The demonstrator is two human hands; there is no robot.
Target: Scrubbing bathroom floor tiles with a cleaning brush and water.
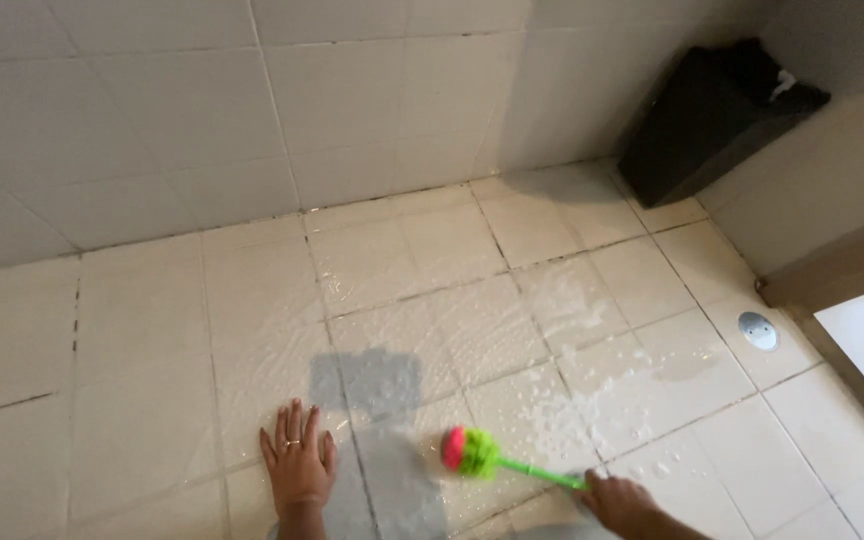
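My left hand (298, 460) lies flat on the wet white tiled floor (142, 330), fingers spread, a ring on one finger. My right hand (620, 500) grips the green handle of a scrub brush (482, 456). The brush's pink and green head rests on the tiles between my two hands. Soapy foam (592, 390) and water cover the tiles just beyond the brush.
A white tiled wall (202, 120) rises at the far side. A black waste bin (707, 115) stands in the far right corner. A round metal floor drain (758, 330) sits at the right, near a doorway edge (832, 280).
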